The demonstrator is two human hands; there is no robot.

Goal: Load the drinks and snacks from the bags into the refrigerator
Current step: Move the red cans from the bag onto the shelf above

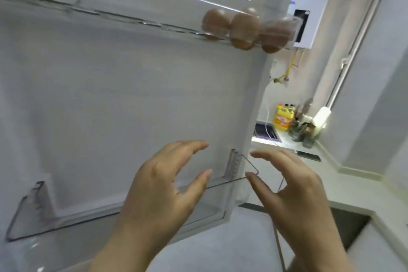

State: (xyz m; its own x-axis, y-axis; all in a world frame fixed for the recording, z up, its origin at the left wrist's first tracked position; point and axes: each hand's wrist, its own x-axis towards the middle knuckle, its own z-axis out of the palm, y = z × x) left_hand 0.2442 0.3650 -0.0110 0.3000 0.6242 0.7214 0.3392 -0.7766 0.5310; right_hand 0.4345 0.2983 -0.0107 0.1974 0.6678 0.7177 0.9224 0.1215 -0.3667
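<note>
The inside of the open white refrigerator door fills the left and middle of the head view. A clear lower door shelf holds nothing that I can see. My left hand hovers in front of that shelf's right part, fingers loosely spread and holding nothing. My right hand hangs just past the door's right edge, thumb and fingers apart, also holding nothing. Several brown eggs sit in the upper clear door rack. No bags, drinks or snacks are in view.
Behind the door edge runs a white kitchen counter with a yellow bottle, jars and a stove corner. A white wall heater hangs above. A dark sink lies low at the right.
</note>
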